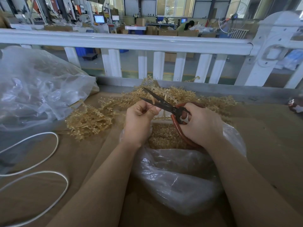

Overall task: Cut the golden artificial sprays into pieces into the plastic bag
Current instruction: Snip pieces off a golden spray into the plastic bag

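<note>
Golden sprays [91, 118], bristly (perhaps plastic), left grip [139, 117] pinching one, right grip [201, 123] around scissors [164, 104].

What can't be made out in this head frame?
- Left hand: curled fingers hide how much stem it pinches at the scissors.
- Scissors' lower handle loop: covered by the right hand.
- Plastic bag: both arms and crinkled film hide how full it is of cut pieces.
- Large bag, left: cloudy film, contents unclear.
- Red object: cut by right edge.
</note>
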A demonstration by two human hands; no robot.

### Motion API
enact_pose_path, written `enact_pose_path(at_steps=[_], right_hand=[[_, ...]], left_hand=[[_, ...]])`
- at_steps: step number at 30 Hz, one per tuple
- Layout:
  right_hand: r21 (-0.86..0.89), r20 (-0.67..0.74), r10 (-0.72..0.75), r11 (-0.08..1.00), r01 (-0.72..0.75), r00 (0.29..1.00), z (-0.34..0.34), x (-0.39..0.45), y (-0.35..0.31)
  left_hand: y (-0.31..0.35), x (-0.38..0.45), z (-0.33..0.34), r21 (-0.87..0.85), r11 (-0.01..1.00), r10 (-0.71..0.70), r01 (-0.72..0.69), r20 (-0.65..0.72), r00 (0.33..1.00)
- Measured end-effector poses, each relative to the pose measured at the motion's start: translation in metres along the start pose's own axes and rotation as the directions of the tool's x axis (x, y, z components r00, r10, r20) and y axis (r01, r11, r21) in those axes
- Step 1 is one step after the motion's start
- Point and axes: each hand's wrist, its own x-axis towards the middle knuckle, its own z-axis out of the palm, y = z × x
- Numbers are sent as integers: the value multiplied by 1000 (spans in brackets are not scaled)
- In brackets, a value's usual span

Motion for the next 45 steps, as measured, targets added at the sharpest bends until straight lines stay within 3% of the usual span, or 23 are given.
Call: enact_pose_path(at_steps=[12, 22, 26, 30, 34, 39, 45], right_hand=[[9, -13, 7, 1000, -7, 1000, 0, 2, -1], [7, -7, 5, 1000, -5, 1000, -2, 2, -3], [5, -5, -52, 999, 52, 999, -3, 1, -3], [154, -62, -78, 984, 87, 995, -3, -3, -4], [298, -122, -45, 951, 80, 991, -6, -4, -7], [247, -60, -104, 962, 115, 993, -4, -4, -4], [242, -12, -155, 958, 153, 988, -5, -3, -3]], left_hand=[[6, -3, 1, -85, 996, -32, 33, 11, 999], [2, -3, 0, -82, 996, 24, -24, 5, 1000], [0, 0, -3, -224, 974, 26, -42, -71, 997], [-1, 5, -8, -395, 918, -62, -24, -204, 977], [-2, 5, -7, -440, 896, -40, -64, -222, 974], [-6, 11, -10, -524, 850, -153, -58, -351, 924], [-5, 11, -11, -575, 814, -179, -82, -383, 906]])
